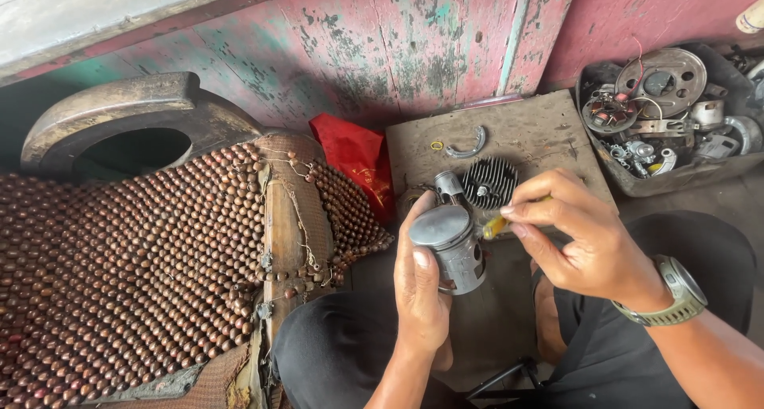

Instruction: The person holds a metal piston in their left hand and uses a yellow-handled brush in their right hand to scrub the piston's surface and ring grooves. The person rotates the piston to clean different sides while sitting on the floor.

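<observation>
- The left hand (422,286) clamps its fingers round a grey metal piston (452,246), held above the lap.
- The right hand (585,238) pinches a yellow-handled tool (495,227) against the piston's side (tip hidden).
- Risk: the tool may slip and scratch, or the piston drop onto the wooden board (549,134).

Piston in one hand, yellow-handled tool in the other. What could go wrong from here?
1. The left hand grips the piston in mid-air above the lap, unsupported; a slip could drop it.
2. The right hand pinches the yellow-handled tool close to the left fingertips; a slip might jab them or scratch the piston.
3. The small yellow ring lies loose on the board, so a knock could lose it.
</observation>
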